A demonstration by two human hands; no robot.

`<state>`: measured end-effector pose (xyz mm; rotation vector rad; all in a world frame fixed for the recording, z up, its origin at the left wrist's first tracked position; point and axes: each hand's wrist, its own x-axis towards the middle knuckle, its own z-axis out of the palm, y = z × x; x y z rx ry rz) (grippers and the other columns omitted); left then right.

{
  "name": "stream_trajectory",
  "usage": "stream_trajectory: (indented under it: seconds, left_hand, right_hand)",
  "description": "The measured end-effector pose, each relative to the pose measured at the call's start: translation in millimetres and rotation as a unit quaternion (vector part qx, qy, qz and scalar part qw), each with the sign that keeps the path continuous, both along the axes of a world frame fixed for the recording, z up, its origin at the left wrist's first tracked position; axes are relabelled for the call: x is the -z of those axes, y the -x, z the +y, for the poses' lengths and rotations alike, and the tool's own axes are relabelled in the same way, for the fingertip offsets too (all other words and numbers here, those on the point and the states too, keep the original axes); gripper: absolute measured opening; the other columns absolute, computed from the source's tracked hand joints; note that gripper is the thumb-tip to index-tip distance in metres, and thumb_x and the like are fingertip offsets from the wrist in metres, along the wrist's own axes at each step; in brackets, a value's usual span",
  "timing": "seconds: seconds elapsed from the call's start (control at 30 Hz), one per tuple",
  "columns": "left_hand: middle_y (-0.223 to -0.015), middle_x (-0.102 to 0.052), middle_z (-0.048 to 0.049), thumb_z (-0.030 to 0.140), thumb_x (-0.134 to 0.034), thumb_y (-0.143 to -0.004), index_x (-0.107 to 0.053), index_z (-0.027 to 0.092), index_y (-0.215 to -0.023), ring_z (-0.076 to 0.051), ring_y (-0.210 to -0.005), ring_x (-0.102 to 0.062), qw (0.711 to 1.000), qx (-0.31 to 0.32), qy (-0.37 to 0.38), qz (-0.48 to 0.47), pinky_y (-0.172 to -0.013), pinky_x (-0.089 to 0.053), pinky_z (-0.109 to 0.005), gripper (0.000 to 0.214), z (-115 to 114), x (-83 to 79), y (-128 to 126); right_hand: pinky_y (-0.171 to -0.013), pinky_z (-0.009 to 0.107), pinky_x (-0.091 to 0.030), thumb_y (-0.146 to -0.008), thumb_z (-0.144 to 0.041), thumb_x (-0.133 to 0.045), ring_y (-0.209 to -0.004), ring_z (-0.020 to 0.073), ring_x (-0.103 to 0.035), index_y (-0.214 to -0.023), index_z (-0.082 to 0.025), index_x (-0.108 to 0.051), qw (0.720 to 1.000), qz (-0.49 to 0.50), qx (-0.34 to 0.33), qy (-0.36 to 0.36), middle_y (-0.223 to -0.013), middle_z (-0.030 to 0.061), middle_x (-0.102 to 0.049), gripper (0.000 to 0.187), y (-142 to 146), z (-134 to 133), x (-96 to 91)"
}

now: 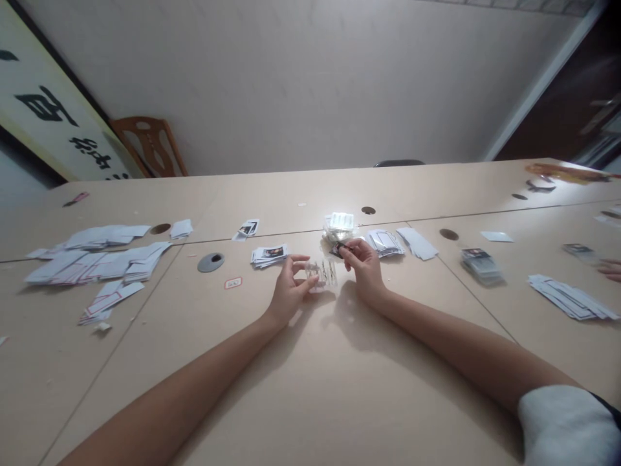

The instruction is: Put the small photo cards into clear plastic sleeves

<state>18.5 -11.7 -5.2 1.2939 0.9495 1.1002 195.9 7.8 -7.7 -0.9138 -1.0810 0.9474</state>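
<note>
My left hand (pixel 292 285) grips a small clear plastic case (pixel 324 274) between thumb and fingers, just above the table. Thin dark and gold pieces show in rows inside it; their kind is too small to tell. Right beside it, my right hand (pixel 363 264) pinches a small dark printed card (pixel 336 249) near the case's upper right edge. Beyond my hands stands a pile of clear plastic cases (pixel 341 222). A stack of picture cards (pixel 270 255) lies by my left fingers, and white folded cards (pixel 385 243) lie behind my right hand.
Piles of white paper slips (pixel 97 264) spread over the left of the table (pixel 291 388). Stacked clear cases (pixel 481 265) and white strips (pixel 572 298) lie at right. Another person's hand (pixel 610 268) shows at the right edge. Scissors (pixel 76 199) lie far left.
</note>
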Motion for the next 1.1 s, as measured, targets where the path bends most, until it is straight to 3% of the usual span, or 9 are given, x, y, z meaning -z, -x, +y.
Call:
stream_trajectory:
  seconds: [0.13, 0.3, 0.5, 0.63, 0.87, 1.1]
  left_hand:
    - [-0.108, -0.056, -0.0041, 0.038, -0.069, -0.077, -0.041, 0.022, -0.106, -0.016, -0.073, -0.069, 1.0, -0.014, 0.014, -0.005, -0.045, -0.056, -0.021, 0.043, -2.5, -0.7, -3.1]
    - [-0.097, -0.053, 0.0002, 0.038, -0.067, -0.078, -0.039, 0.022, -0.101, -0.011, -0.063, -0.063, 1.0, -0.016, 0.022, 0.001, -0.046, -0.058, -0.026, 0.039, -3.6, -0.5, -3.9]
    - [-0.103, -0.052, -0.0031, 0.038, -0.066, -0.076, -0.044, 0.021, -0.106, -0.014, -0.075, -0.064, 0.999, -0.009, 0.034, 0.027, -0.049, -0.06, -0.029, 0.041, -2.1, 1.1, -2.8]
    - [-0.106, -0.054, -0.0042, 0.039, -0.068, -0.075, -0.048, 0.02, -0.103, -0.014, -0.076, -0.064, 0.999, -0.001, 0.032, 0.031, -0.05, -0.06, -0.028, 0.04, 0.4, 5.0, -1.6]
    - [-0.098, -0.064, -0.0043, 0.035, -0.072, -0.074, -0.049, 0.02, -0.104, -0.016, -0.085, -0.066, 0.997, 0.044, 0.06, -0.003, -0.067, -0.061, -0.03, 0.04, 1.1, 1.0, -1.6]
    - [-0.082, -0.064, -0.0018, 0.041, -0.066, -0.079, -0.056, 0.018, -0.1, -0.011, -0.067, -0.062, 0.994, 0.036, 0.098, -0.039, -0.066, -0.061, -0.032, 0.032, 3.3, -2.9, -2.1]
  right_hand:
    - [-0.053, 0.024, -0.041, -0.077, -0.036, -0.07, -0.059, 0.0105, -0.049, -0.076, -0.022, -0.058, 0.998, -0.039, -0.011, -0.048, -0.07, -0.0026, -0.055, 0.019, -0.9, -4.7, -7.0]
    - [-0.062, 0.028, -0.047, -0.08, -0.037, -0.068, -0.067, 0.0139, -0.056, -0.074, -0.02, -0.06, 0.992, -0.104, -0.031, -0.059, -0.07, -0.0003, -0.058, 0.02, 3.1, -15.2, -7.3]
    - [-0.046, 0.025, -0.041, -0.078, -0.039, -0.071, -0.048, 0.0114, -0.051, -0.071, -0.019, -0.061, 0.984, -0.157, -0.079, 0.004, -0.059, -0.0015, -0.058, 0.023, 7.6, -18.8, -2.0]
    - [-0.047, 0.025, -0.04, -0.078, -0.038, -0.07, -0.046, 0.0109, -0.05, -0.07, -0.019, -0.062, 0.98, -0.191, -0.048, 0.001, -0.056, -0.002, -0.058, 0.022, 7.4, -17.4, 0.5]
    - [-0.05, 0.025, -0.038, -0.083, -0.033, -0.065, -0.048, 0.0113, -0.049, -0.073, -0.019, -0.065, 0.965, -0.26, 0.0, -0.038, -0.055, -0.002, -0.057, 0.017, 4.9, -17.9, -0.2]
    - [-0.055, 0.027, -0.038, -0.084, -0.034, -0.063, -0.054, 0.013, -0.051, -0.073, -0.02, -0.066, 0.93, -0.355, 0.034, -0.082, -0.062, 0.0004, -0.063, 0.018, 4.1, -20.1, -2.1]
